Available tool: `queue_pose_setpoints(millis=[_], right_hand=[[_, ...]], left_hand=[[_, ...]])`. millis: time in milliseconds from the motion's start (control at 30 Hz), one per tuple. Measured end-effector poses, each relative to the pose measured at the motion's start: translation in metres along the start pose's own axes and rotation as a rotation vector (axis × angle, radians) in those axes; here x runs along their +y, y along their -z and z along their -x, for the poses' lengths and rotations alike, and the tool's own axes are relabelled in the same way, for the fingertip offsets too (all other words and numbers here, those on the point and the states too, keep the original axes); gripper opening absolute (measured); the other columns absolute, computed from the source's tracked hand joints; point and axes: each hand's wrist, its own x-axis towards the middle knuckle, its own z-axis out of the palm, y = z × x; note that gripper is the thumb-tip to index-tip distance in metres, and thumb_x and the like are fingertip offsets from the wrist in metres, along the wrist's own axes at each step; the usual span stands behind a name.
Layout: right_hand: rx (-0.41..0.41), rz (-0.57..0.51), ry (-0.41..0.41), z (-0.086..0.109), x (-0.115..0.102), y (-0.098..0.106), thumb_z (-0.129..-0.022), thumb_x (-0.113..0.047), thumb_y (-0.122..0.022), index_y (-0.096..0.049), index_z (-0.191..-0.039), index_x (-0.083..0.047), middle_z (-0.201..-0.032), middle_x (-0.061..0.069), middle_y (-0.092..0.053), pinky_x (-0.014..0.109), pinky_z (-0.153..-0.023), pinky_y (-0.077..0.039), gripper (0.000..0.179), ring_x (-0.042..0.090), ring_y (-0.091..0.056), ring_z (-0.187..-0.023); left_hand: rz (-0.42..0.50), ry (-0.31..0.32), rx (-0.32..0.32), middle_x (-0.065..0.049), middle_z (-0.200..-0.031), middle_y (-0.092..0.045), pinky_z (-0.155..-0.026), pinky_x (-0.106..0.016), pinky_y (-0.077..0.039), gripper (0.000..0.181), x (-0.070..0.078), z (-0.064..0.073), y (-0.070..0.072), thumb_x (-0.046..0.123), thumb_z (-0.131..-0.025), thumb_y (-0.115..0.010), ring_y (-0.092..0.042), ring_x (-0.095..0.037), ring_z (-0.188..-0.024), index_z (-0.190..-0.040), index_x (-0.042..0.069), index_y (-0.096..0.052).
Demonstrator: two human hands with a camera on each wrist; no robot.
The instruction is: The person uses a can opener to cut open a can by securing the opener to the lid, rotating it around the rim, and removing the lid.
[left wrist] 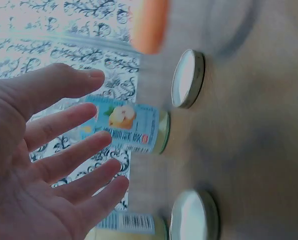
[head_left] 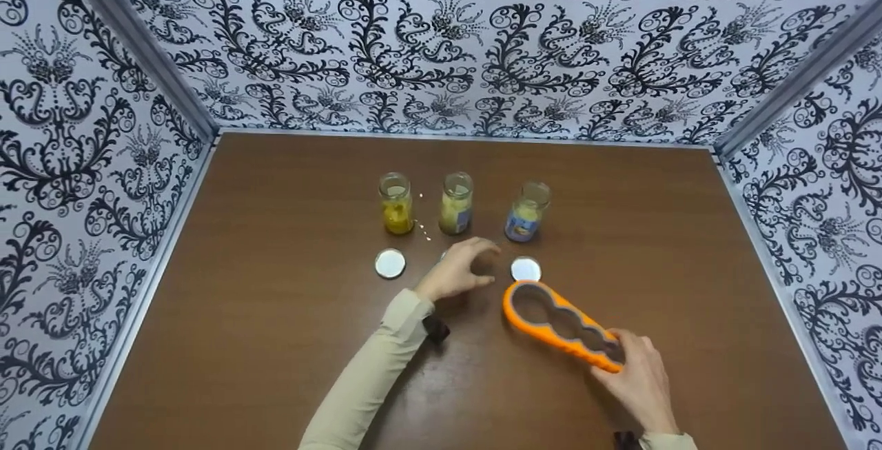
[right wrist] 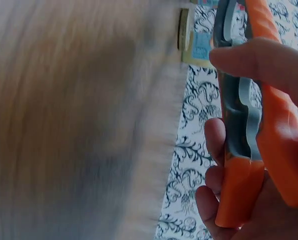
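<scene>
In the head view my right hand (head_left: 639, 375) grips one end of an orange jar opener (head_left: 561, 344) with a grey scalloped inside, held above the table. My left hand (head_left: 460, 271) holds nothing; its fingers are spread apart in the left wrist view. Beyond it stand three glass jars without lids: one with yellow contents (head_left: 397, 216), a middle jar (head_left: 456, 210) and a right jar (head_left: 524, 224) with a blue fruit label. One white lid (head_left: 390, 264) lies before the left jar, another lid (head_left: 526, 270) before the right jar. A third is mostly hidden behind my left hand.
Small white crumbs (head_left: 424, 231) are scattered between the left and middle jars. The brown table (head_left: 275, 340) is bordered by patterned wall panels (head_left: 441, 43) at the back and both sides, with metal strips along its edges.
</scene>
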Motion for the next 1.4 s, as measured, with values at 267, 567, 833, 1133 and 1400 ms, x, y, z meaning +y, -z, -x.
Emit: queue_pose_setpoints(millis=[267, 567, 833, 1133, 1400], right_hand=[[-0.031, 0.028, 0.149, -0.006, -0.009, -0.014, -0.053, -0.01, -0.087, -0.065, -0.105, -0.001, -0.097, 0.011, -0.065, 0.048, -0.074, -0.042, 0.057, 0.033, -0.053, -0.087], [-0.093, 0.071, 0.288, -0.021, -0.031, -0.028, -0.054, -0.013, -0.087, -0.065, -0.103, -0.002, -0.096, 0.008, -0.065, 0.046, -0.079, -0.043, 0.055, 0.029, -0.054, -0.089], [-0.14, 0.064, 0.444, -0.027, -0.049, -0.044, -0.055, -0.016, -0.089, -0.064, -0.107, -0.002, -0.096, 0.008, -0.063, 0.046, -0.077, -0.044, 0.06, 0.029, -0.054, -0.089], [-0.248, 0.097, 0.626, -0.041, -0.067, -0.058, -0.064, -0.019, -0.089, -0.062, -0.114, -0.002, -0.098, 0.006, -0.06, 0.043, -0.075, -0.043, 0.06, 0.025, -0.052, -0.09], [-0.297, 0.115, 0.691, -0.049, -0.071, -0.065, -0.067, -0.025, -0.088, -0.062, -0.115, -0.004, -0.102, 0.005, -0.057, 0.043, -0.077, -0.045, 0.059, 0.025, -0.053, -0.093]], left_hand=[[0.015, 0.027, 0.093, -0.018, -0.113, -0.062, -0.095, -0.038, -0.044, 0.042, -0.012, 0.037, 0.012, -0.001, -0.073, -0.078, -0.058, -0.032, -0.107, -0.111, -0.006, -0.062], [0.048, 0.106, 0.182, -0.019, -0.114, -0.062, -0.097, -0.043, -0.042, 0.041, -0.023, 0.07, 0.034, -0.002, -0.074, -0.078, -0.057, -0.034, -0.109, -0.111, -0.006, -0.062], [0.048, 0.18, 0.212, -0.02, -0.114, -0.061, -0.095, -0.046, -0.042, 0.041, -0.029, 0.092, 0.042, -0.003, -0.075, -0.077, -0.056, -0.034, -0.109, -0.113, -0.006, -0.062], [0.005, 0.198, 0.255, -0.019, -0.111, -0.062, -0.095, -0.049, -0.042, 0.042, -0.032, 0.108, 0.051, -0.004, -0.073, -0.079, -0.056, -0.036, -0.109, -0.111, -0.006, -0.063], [0.015, 0.225, 0.269, -0.017, -0.112, -0.063, -0.092, -0.05, -0.044, 0.042, -0.036, 0.123, 0.051, -0.004, -0.072, -0.079, -0.058, -0.036, -0.107, -0.11, -0.006, -0.062]])
